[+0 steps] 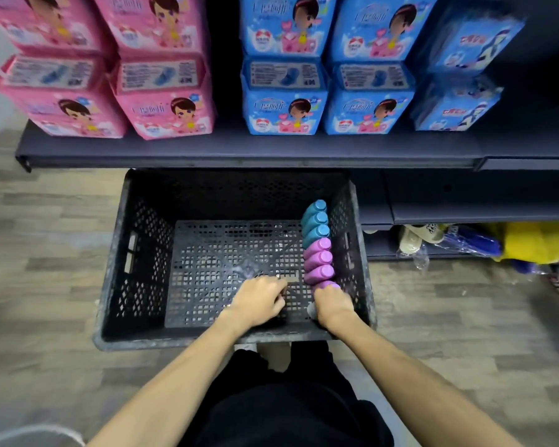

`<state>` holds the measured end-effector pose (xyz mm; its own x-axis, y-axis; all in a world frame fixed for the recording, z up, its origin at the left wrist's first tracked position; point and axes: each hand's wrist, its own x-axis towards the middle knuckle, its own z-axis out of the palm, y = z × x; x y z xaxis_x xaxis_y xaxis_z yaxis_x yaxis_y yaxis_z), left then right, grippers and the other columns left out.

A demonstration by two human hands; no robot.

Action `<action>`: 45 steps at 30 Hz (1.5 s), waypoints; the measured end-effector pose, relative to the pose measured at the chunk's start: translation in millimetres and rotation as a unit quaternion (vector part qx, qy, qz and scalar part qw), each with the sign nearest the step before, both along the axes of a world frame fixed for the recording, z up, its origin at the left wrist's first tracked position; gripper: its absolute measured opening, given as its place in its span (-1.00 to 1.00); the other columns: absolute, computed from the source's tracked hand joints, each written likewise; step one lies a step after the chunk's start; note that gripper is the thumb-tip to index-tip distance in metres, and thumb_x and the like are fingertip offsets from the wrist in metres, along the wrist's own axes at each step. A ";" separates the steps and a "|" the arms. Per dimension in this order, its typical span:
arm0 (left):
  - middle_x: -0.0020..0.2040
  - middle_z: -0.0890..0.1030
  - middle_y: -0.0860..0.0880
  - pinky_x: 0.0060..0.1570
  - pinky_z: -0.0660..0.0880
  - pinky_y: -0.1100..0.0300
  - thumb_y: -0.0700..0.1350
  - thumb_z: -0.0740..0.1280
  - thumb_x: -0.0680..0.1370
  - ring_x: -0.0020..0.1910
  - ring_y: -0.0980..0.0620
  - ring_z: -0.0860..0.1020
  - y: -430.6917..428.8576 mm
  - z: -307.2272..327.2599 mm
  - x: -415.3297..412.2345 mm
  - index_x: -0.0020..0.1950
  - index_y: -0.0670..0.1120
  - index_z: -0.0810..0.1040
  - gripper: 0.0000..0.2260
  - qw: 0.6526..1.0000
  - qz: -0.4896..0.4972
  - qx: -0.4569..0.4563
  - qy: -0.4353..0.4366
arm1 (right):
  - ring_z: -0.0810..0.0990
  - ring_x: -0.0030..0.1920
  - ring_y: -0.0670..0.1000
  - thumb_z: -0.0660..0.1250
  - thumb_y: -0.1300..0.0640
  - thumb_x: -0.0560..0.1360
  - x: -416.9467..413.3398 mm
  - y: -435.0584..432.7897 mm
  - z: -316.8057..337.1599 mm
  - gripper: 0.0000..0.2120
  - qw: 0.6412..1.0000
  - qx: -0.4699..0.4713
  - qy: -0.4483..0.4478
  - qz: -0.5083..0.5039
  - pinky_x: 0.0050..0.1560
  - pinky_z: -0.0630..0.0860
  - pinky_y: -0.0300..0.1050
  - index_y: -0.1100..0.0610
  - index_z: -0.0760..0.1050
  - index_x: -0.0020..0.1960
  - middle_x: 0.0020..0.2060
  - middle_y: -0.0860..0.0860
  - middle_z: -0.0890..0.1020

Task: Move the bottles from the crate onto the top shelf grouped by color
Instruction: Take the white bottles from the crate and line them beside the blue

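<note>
Seven bottles lie in a single row inside the black plastic crate, pressed against its right wall with their caps pointing up and to the right. The three teal bottles take the far end of the row, each touching the next. The purple bottles follow directly on, filling the near end; the first of them touches the last teal one. The nearest purple bottle is mostly hidden, with only its cap end showing above the right hand, whose fingers wrap around its body close to the crate's near right corner. The left hand is also inside the crate, near the middle of its near wall, knuckles up and fingers loosely bent over the perforated floor, holding nothing that can be seen. Both bare forearms reach in over the crate's near rim.

The crate sits on a grey wood-pattern floor. Just beyond its far wall runs a dark shelf board carrying stacked pink packs to the left and blue packs to the right. To the right of the crate, under a lower shelf, lie pale slippers and a yellow bundle. Near the crate's front edge, the person's black shorts fill the bottom of the view.
</note>
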<state>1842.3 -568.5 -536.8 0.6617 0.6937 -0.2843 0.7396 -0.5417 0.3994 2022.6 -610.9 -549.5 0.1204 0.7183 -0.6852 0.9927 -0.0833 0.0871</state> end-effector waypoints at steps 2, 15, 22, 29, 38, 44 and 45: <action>0.02 0.63 -0.06 -0.10 0.54 0.04 -0.08 0.18 0.54 -0.03 -0.09 0.58 -0.4 -2.1 -2.9 0.07 -0.07 0.51 -0.82 1.000 0.017 -0.013 -0.012 | 0.44 0.39 0.12 0.24 0.18 0.61 0.6 0.4 -1.3 -0.63 1.000 -0.009 0.000 -0.007 0.26 0.50 0.03 0.15 0.44 0.40 0.36 0.13 0.46; -0.13 0.63 0.04 -0.16 0.53 0.07 -0.09 0.21 0.53 -0.14 -0.02 0.58 52.0 23.3 -25.5 -0.05 -0.02 0.53 -0.89 0.994 0.099 0.008 -0.046 | 0.58 0.11 0.24 0.29 0.01 0.50 17.9 34.9 68.3 -0.67 0.998 0.018 0.057 0.023 0.03 0.48 -0.01 0.20 0.52 0.15 0.13 0.18 0.59; -0.18 0.62 0.05 -0.22 0.48 0.09 -0.08 0.24 0.52 -0.18 -0.04 0.57 89.7 63.9 -35.8 -0.04 -0.02 0.54 -0.89 0.990 0.106 0.068 -0.067 | 0.53 -0.08 0.21 0.25 -0.07 0.49 6.7 50.7 114.2 -0.66 0.988 0.101 0.114 0.013 -0.12 0.47 0.00 0.19 0.46 0.09 0.03 0.18 0.57; -0.17 0.62 0.04 -0.23 0.47 0.08 -0.08 0.25 0.50 -0.15 -0.05 0.56 108.3 109.7 -41.9 -0.06 -0.02 0.53 -0.90 0.987 0.060 0.129 -0.073 | 0.57 -0.14 0.20 0.37 -0.08 0.35 -8.2 73.5 173.6 -0.68 0.948 0.261 0.185 -0.003 -0.20 0.49 0.01 0.10 0.42 -0.04 -0.20 0.07 0.58; -0.19 0.60 0.06 -0.21 0.46 0.06 -0.08 0.28 0.48 -0.16 -0.05 0.54 140.6 198.8 -49.4 -0.06 -0.02 0.52 -0.92 0.960 0.032 0.244 -0.134 | 0.57 -0.15 -0.06 0.44 -0.12 0.46 -9.9 106.8 256.8 -0.71 0.853 0.427 0.301 -0.010 -0.18 0.50 -0.13 0.04 0.51 0.03 -0.15 -0.08 0.63; -0.27 0.56 0.06 -0.26 0.47 0.03 -0.04 0.22 0.42 -0.23 -0.05 0.52 163.9 284.5 -47.7 -0.14 0.00 0.48 -0.90 0.923 0.014 0.336 -0.184 | 0.58 -0.20 -0.03 0.42 -0.13 0.48 -16.1 131.6 332.2 -0.69 0.802 0.522 0.285 0.048 -0.19 0.51 -0.12 0.10 0.53 0.04 -0.18 -0.05 0.65; -0.27 0.56 0.05 -0.28 0.47 0.05 -0.04 0.23 0.42 -0.24 -0.05 0.52 167.6 298.7 -47.4 -0.14 0.00 0.49 -0.91 0.916 0.013 0.352 -0.192 | 0.59 -0.21 -0.03 0.42 -0.12 0.48 -16.3 134.7 347.1 -0.69 0.793 0.534 0.287 0.051 -0.19 0.52 -0.12 0.10 0.54 0.03 -0.18 -0.05 0.65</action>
